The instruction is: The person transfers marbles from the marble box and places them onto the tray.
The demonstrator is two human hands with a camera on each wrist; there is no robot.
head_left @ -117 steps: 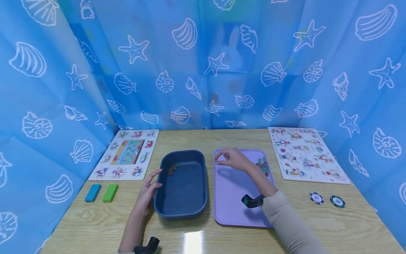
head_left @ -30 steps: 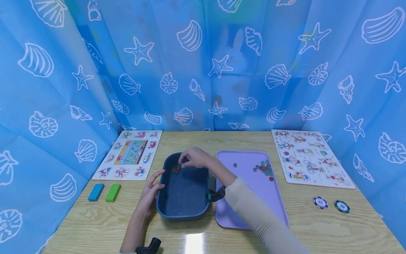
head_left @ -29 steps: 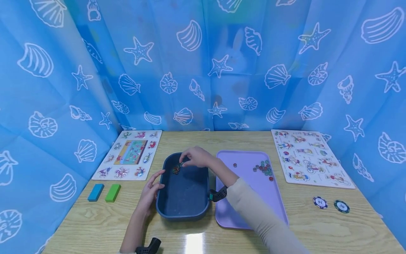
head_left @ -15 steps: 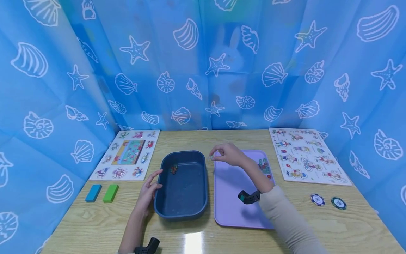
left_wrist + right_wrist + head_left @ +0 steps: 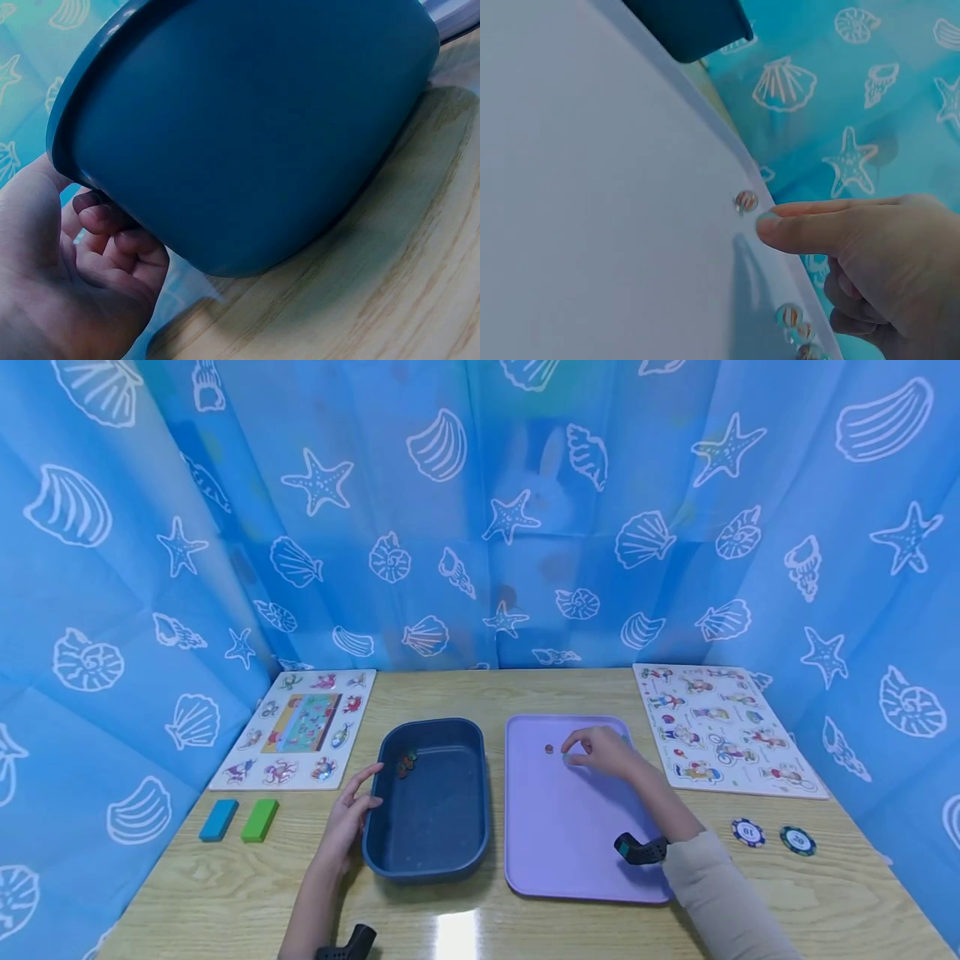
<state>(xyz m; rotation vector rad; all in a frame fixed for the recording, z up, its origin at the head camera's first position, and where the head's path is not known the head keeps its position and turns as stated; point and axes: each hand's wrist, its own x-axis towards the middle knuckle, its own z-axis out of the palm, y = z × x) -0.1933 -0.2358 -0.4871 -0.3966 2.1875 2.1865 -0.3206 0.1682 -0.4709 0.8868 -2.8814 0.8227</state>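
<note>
In the head view my left hand (image 5: pixel 349 818) holds the left wall of a dark blue bin (image 5: pixel 426 870), fingertips at the rim; in the left wrist view its fingers curl under the rim. A small cluster of red and green glass marbles (image 5: pixel 406 766) lies in the bin's far left corner. My right hand (image 5: pixel 606 750) is over the far part of a lilac tray (image 5: pixel 555 852), thumb and index finger pinching a small green marble (image 5: pixel 566 757). Just left of those fingertips a lone red marble (image 5: pixel 549 748) rests on the tray. More swirled marbles (image 5: pixel 789 315) sit by the tray edge, largely hidden by my hand in the head view.
Picture puzzle boards stand at the back left (image 5: pixel 296 727) and back right (image 5: pixel 723 727). A blue block (image 5: pixel 218 820) and a green block (image 5: pixel 259 820) lie left of the bin. Two poker chips (image 5: pixel 748 832) are on the right. A seashell curtain (image 5: pixel 480 527) encloses the table.
My right hand reached into the bin a second ago, came out pinching a green marble, and has moved right over the tray. The left hand has stayed on the bin.
</note>
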